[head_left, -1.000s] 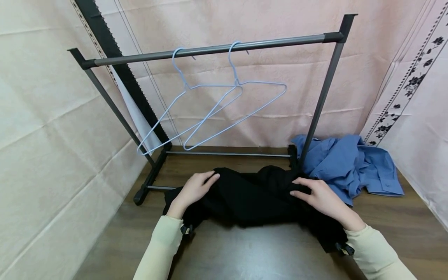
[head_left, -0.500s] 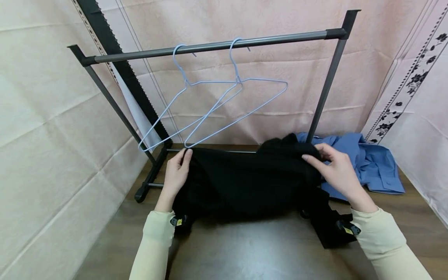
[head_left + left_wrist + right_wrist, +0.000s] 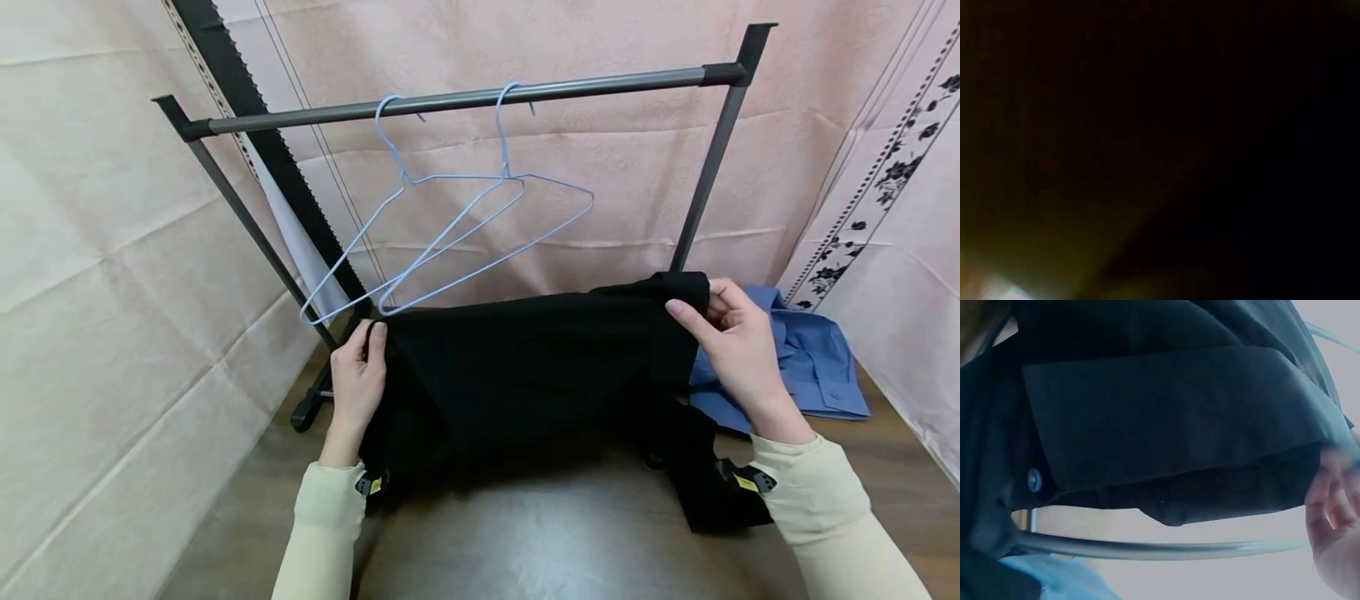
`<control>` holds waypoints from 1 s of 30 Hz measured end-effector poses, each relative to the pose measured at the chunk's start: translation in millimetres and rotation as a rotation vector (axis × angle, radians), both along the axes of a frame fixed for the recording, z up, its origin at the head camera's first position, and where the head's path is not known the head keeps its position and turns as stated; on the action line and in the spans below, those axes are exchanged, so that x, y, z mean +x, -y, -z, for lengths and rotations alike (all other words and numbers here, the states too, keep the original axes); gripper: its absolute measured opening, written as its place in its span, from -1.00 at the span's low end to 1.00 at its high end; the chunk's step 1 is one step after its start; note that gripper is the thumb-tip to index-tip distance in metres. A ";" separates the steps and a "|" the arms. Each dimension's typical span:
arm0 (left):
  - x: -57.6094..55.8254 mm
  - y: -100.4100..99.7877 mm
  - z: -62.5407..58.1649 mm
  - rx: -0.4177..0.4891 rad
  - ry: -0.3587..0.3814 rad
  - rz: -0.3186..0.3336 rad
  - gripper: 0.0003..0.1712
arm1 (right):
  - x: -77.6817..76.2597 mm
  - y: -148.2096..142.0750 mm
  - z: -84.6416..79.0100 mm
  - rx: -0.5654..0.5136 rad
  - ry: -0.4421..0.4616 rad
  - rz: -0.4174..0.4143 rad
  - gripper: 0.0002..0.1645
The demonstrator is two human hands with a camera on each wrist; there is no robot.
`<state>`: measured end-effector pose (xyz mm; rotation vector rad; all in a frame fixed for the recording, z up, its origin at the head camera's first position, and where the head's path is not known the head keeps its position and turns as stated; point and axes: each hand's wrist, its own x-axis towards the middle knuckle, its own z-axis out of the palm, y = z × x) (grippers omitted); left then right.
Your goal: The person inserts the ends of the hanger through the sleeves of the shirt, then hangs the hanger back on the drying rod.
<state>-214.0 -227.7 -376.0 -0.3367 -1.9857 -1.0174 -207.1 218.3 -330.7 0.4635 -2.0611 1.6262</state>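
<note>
A black shirt (image 3: pixel 525 367) is stretched between my two hands in the head view, its upper edge lifted off the table. My left hand (image 3: pixel 360 385) pinches its left end between thumb and fingers. At the other end my right hand (image 3: pixel 744 354) grips the folded upper corner, thumb in front and fingers behind. A collar-like flap (image 3: pixel 1172 419) and a button (image 3: pixel 1035 480) show on the shirt in the right wrist view, with the right hand's fingers at its edge. The left wrist view is almost wholly dark.
Behind the shirt stands a dark metal clothes rack (image 3: pixel 622 83). Two light-blue wire hangers, a left hanger (image 3: pixel 390 150) and a right hanger (image 3: pixel 502 137), hang from its bar. A crumpled blue shirt (image 3: pixel 813 358) lies on the wooden table (image 3: pixel 540 542), partly behind my right hand.
Both hands have lifted the black shirt off the table and moved apart, pulling its upper edge straighter. The right hanger has swung slightly.
</note>
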 end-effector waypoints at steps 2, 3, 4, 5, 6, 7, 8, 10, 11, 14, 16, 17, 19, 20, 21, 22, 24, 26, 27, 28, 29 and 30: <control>1.0 2.2 5.5 -0.046 0.009 0.042 -0.66 | 3.5 -4.2 6.4 0.053 0.043 -0.005 -0.81; 1.8 3.2 7.9 -0.081 0.022 0.064 -0.66 | 5.6 -6.7 10.8 0.094 0.061 -0.013 -0.81; 2.5 4.5 10.5 -0.122 0.043 0.084 -0.64 | 7.9 -9.4 16.1 0.140 0.082 -0.019 -0.82; 3.2 6.0 13.3 -0.165 0.071 0.105 -0.64 | 10.6 -12.4 22.0 0.189 0.103 -0.028 -0.84; 4.1 7.4 15.9 -0.211 0.105 0.124 -0.64 | 13.7 -15.6 28.6 0.244 0.124 -0.042 -0.85; 5.2 8.7 18.2 -0.263 0.139 0.135 -0.66 | 16.7 -18.8 35.5 0.302 0.142 -0.063 -0.85; 6.6 10.2 20.3 -0.314 0.177 0.145 -0.67 | 19.8 -21.4 42.2 0.356 0.158 -0.090 -0.83; 9.2 12.5 23.7 -0.398 0.275 0.168 -0.68 | 25.1 -25.9 55.6 0.437 0.201 -0.158 -0.72; 10.3 13.4 24.8 -0.442 0.326 0.192 -0.65 | 27.0 -27.8 61.7 0.472 0.216 -0.198 -0.65; 12.8 13.7 27.6 -0.555 0.474 0.269 -0.60 | 28.5 -32.2 76.9 0.540 0.246 -0.362 -0.68; 12.3 12.6 30.2 -0.621 0.565 0.341 -0.62 | 27.3 -35.2 84.6 0.573 0.296 -0.483 -0.81; 11.7 11.7 31.8 -0.646 0.609 0.384 -0.64 | 26.4 -36.8 87.8 0.589 0.324 -0.538 -0.84; 11.0 8.5 36.9 -0.679 0.710 0.445 -0.67 | 24.6 -39.9 94.0 0.627 0.418 -0.614 -0.81; 11.0 6.4 39.6 -0.695 0.762 0.466 -0.68 | 23.9 -41.1 96.7 0.645 0.465 -0.631 -0.82; 11.1 4.0 42.3 -0.708 0.813 0.481 -0.69 | 23.3 -42.0 99.2 0.662 0.501 -0.642 -0.82; 11.4 1.1 45.2 -0.731 0.855 0.484 -0.67 | 22.8 -42.7 101.9 0.675 0.527 -0.649 -0.80; 12.3 -5.2 50.2 -0.769 0.915 0.478 -0.65 | 22.0 -43.1 107.0 0.696 0.544 -0.657 -0.80; 13.9 -11.3 51.6 -0.801 0.918 0.459 -0.71 | 22.1 -43.3 109.6 0.701 0.533 -0.672 -0.83; 14.8 -14.0 50.8 -0.810 0.894 0.446 -0.74 | 22.0 -43.6 109.9 0.703 0.522 -0.672 -0.86; 15.9 -16.5 49.1 -0.818 0.863 0.430 -0.78 | 21.8 -44.1 109.6 0.705 0.499 -0.669 -0.87; 17.5 -19.2 46.1 -0.814 0.827 0.418 -0.81 | 21.6 -44.9 108.3 0.709 0.472 -0.653 -0.86; 19.3 -22.3 42.2 -0.809 0.783 0.404 -0.82 | 21.3 -46.0 106.2 0.704 0.434 -0.624 -0.85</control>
